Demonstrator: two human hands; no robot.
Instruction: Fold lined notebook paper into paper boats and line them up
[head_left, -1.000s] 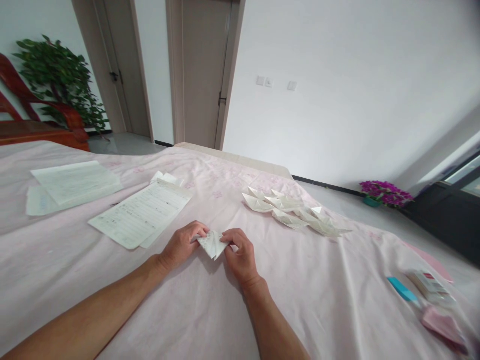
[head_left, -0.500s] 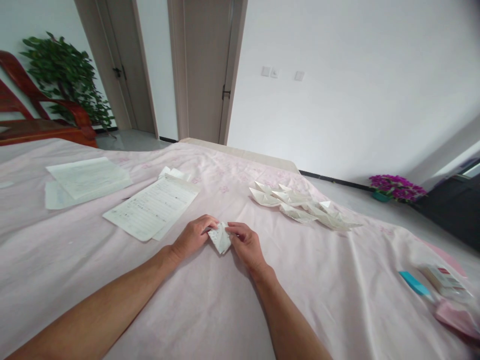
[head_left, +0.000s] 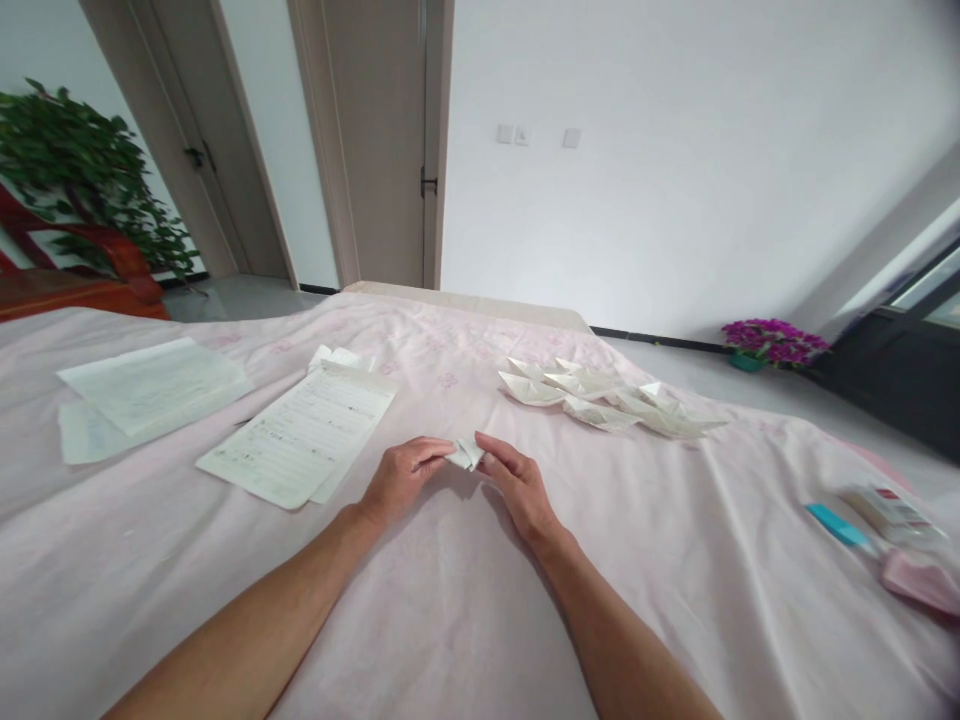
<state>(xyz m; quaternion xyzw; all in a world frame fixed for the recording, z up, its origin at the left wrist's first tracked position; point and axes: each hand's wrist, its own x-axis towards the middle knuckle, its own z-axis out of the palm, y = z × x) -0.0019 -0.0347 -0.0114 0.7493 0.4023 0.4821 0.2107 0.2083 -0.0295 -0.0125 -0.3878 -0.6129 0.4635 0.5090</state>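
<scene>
Near right, on the pale pink flowered cloth, we see a crumpled pink fabric piece, a bright blue slim object and a clear-wrapped packet, all somewhat blurred. At centre, the left hand and right hand pinch a small folded paper between them, just above the cloth, thumbs and fingers drawn narrow on its left and right edges. The paper is whitish and compact, with a crease or slit slanting across its middle; we cannot make out the finer folds. Half a second ago it faced us as a broad diamond with a point toward the near side; now we see it much shallower, and the hands have shifted to the right, closer to the paper boats. These lie clustered just as before, beyond the right hand. Farther left, we find a handwritten lined sheet and, beside it, overlapping blank-looking sheets. Beyond the cloth stand a reddish wooden chair, a leafy plant and, far right, magenta flowers.
</scene>
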